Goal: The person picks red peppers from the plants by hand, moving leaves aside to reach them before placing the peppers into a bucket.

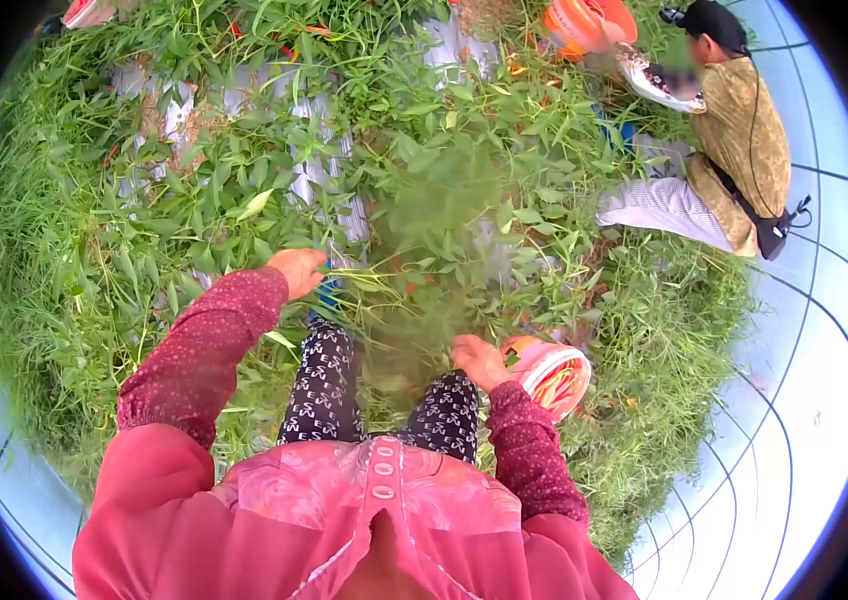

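My left hand (299, 272) reaches forward past my left knee, its fingers closed at the base of leafy green stems (369, 273) that stretch to the right. Near my right knee, my right hand (481, 362) is low among blurred foliage. Its fingers are curled, and leaves hide what they hold, if anything. Just right of that hand stands a pink and white bucket (556, 380) with thin red and orange peppers (562, 385) inside. Blue footwear (327, 290) shows beside my left hand.
Dense pepper plants (214, 200) surround me, with grey plastic sheeting (314, 150) between them. At upper right a co-worker (744, 130) in a black cap crouches near an orange bucket (589, 25). A ribbed translucent tunnel wall (804, 330) curves along the right. Another bucket (89, 12) stands top left.
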Motion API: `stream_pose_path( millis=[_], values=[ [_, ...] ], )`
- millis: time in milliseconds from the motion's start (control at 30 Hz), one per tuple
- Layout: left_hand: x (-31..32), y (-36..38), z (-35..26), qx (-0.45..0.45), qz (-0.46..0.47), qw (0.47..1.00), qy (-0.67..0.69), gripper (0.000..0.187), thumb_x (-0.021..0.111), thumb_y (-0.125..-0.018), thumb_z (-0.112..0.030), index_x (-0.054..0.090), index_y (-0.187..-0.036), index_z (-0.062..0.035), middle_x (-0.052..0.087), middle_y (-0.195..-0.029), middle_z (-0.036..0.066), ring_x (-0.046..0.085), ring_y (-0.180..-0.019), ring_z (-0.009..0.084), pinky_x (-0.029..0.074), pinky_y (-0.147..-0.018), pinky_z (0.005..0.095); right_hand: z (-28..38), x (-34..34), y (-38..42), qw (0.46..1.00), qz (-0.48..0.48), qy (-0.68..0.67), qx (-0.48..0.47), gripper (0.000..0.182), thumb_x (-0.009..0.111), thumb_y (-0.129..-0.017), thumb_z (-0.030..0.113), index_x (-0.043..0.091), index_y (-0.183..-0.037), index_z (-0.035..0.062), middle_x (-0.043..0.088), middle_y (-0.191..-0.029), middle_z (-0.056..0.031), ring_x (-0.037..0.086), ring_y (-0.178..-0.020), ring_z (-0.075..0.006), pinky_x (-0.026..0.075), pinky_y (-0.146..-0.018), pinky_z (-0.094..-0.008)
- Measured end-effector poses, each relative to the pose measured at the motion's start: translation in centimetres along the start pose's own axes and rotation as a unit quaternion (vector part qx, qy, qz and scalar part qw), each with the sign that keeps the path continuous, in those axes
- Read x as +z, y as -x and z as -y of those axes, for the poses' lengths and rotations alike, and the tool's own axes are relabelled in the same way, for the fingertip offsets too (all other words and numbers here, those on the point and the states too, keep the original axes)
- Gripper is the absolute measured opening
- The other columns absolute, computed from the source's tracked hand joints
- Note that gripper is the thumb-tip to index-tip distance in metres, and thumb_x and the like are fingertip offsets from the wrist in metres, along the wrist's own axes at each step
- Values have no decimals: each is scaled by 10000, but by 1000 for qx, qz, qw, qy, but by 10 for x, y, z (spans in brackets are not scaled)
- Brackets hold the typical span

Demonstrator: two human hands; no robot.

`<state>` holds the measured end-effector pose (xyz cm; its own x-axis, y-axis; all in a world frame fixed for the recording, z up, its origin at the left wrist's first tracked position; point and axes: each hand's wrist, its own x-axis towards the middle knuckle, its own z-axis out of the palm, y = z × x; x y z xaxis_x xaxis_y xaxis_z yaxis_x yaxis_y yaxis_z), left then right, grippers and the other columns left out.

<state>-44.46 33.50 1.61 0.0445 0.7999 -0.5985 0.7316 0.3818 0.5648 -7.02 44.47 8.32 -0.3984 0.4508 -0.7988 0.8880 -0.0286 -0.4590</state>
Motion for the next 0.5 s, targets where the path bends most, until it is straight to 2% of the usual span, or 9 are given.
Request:
stream_pose_path(
  millis=[33,100,167,200,233,300,367,400,500],
  values=[
    [-9,15,22,-21,-46,999,16,351,546,-774,-181,559,-1092,-32,605,-1010,194,587,-906,353,468,-820,409,13,-4,-9,999,-30,5,-37,390,593,-787,263,546,-1122,70,631,-991,-153,602,-923,-282,453,-822,-347],
    [-23,47,55,-113,-20,993,28,359,524,-785,-165,546,-1113,-20,591,-1033,222,583,-936,343,460,-851,389,45,-17,-11,999,-35,18,-34,371,588,-790,259,553,-1108,70,632,-991,-143,599,-926,-290,452,-825,-347],
    [-26,75,89,-187,84,979,-13,352,527,-797,-197,565,-1104,-29,611,-1026,193,599,-939,307,467,-872,366,72,-32,-13,994,-87,6,-71,341,584,-794,221,555,-1099,72,633,-990,-130,605,-901,-300,459,-816,-345],
    [-11,82,123,-200,133,967,-85,314,535,-801,-204,594,-1053,-28,621,-1002,183,609,-913,295,488,-824,370,98,-46,-9,990,-108,-8,-88,290,548,-833,85,537,-1116,22,644,-959,-98,611,-852,-170,474,-763,-273],
    [-17,91,126,-223,136,960,-104,292,533,-798,-200,606,-1022,-27,627,-986,179,613,-897,295,494,-800,371,125,-64,-4,990,-108,-8,-89,290,548,-833,85,537,-1116,22,644,-959,-98,611,-852,-170,474,-763,-273],
    [-25,101,122,-247,134,952,-121,272,532,-796,-196,618,-991,-27,632,-970,174,617,-880,294,499,-776,372,167,-94,2,944,-109,-306,-50,253,523,-865,85,535,-1108,17,638,-945,-73,604,-821,-142,472,-707,-255],
    [-21,100,121,-204,55,974,-82,253,536,-781,-193,623,-949,-25,638,-924,177,620,-842,309,498,-757,384,173,-112,-8,946,-125,-283,-98,228,508,-882,82,537,-1099,19,630,-936,-54,597,-793,-117,461,-664,-234],
    [-8,95,123,-198,-29,979,-39,217,535,-775,-190,625,-909,-43,633,-877,193,612,-822,340,492,-746,398,171,-118,-16,950,-125,-273,-85,229,513,-874,79,543,-1093,17,631,-928,-58,597,-784,-116,462,-664,-234],
    [-4,75,89,-180,-84,978,60,188,525,-783,-192,621,-884,-65,621,-826,212,603,-801,367,482,-729,423,159,-118,-47,954,-117,-263,-81,229,534,-844,73,558,-1063,11,644,-902,-70,598,-760,-111,467,-672,-232]
  ],
)
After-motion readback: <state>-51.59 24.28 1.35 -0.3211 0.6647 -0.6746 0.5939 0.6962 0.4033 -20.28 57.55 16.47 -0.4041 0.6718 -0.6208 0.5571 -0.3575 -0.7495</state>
